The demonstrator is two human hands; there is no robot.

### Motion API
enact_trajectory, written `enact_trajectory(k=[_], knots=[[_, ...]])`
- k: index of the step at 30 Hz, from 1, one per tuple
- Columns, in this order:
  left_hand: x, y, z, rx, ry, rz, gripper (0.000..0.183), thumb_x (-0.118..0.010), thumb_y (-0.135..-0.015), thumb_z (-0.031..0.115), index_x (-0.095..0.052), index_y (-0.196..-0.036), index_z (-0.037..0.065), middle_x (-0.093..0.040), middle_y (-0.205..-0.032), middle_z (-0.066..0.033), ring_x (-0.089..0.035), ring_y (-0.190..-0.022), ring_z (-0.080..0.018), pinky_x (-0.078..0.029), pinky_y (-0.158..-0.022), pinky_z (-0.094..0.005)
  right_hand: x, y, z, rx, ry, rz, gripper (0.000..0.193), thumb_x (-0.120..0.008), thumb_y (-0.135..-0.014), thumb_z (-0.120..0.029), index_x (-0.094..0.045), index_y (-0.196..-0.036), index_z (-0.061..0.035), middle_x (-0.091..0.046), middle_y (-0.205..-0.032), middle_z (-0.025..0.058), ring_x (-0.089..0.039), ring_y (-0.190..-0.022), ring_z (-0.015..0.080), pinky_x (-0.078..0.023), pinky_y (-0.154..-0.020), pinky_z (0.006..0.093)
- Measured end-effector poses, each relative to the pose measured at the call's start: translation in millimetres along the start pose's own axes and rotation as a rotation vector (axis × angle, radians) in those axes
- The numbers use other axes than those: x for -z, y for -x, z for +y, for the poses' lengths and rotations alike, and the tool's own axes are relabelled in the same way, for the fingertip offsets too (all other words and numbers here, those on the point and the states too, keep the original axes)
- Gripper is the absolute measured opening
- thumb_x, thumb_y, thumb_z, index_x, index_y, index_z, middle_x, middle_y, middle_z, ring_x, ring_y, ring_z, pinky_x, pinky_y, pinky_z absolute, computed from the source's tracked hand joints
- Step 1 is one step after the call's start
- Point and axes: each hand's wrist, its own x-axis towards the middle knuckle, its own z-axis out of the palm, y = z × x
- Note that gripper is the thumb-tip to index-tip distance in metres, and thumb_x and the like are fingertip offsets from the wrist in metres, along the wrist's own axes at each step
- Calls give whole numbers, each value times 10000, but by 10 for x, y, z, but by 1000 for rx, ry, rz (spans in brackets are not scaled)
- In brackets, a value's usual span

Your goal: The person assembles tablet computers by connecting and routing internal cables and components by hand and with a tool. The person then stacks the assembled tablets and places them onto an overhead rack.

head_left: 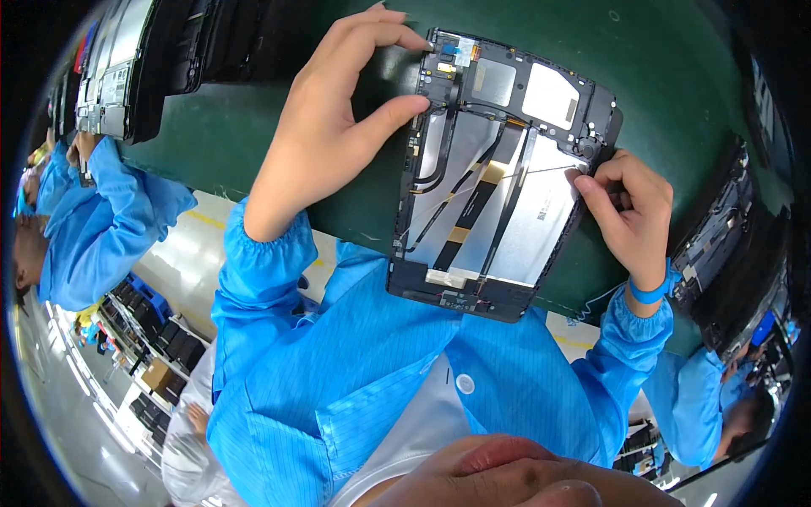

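Observation:
An opened tablet [465, 203] without its cover is held tilted above the green table in front of me. Dark ribbon cables, silver panels and circuit parts show inside it. At its upper left edge is my left hand [338, 118], the thumb and fingertips closed on the rim. My right hand [629, 203] has curled fingers and a thumb pressed at the right edge. A thin light wire [498, 179] crosses the tablet's inside and ends near those right fingertips; whether they pinch it too, I cannot tell. A blue band [655, 291] with a coiled cord circles my right wrist.
A green table [236, 127] spreads below the tablet. Stacked dark device housings [118, 76] stand at the upper left, and more device parts [718, 245] lie at the right. Co-workers in blue sleeves [127, 220] are on both sides. Racks [152, 338] of dark items stand behind.

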Motion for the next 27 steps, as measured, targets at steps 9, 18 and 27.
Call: enact_trajectory(k=[9,18,27], knots=[[47,-144,-55,-643,-157,-72,188,-814,-789,153,-749,-931,48,-561,-1350,-226,-502,-1329,-495,-412,-1107,-604,-3,4,12,-12,-26,1,221,-831,-825,-91,-635,-774,-2,-592,-689,70,-555,-552,140,-415,-496,269],[32,-197,77,-803,-417,-415,536,-720,-815,532,-718,-1150,114,-496,-1493,-160,-420,-1406,-467,-386,-1111,-594,14,-7,-6,-17,-15,-13,213,-821,-832,-84,-634,-780,3,-605,-694,75,-576,-562,152,-442,-506,271],[-444,-298,-243,-936,-425,-227,754,-741,-552,624,-714,-1266,382,-369,-1626,-54,-300,-1497,-407,-257,-1197,-625,11,-27,-8,-10,-40,-26,190,-806,-851,-86,-646,-801,4,-627,-713,77,-604,-577,152,-476,-501,267]])
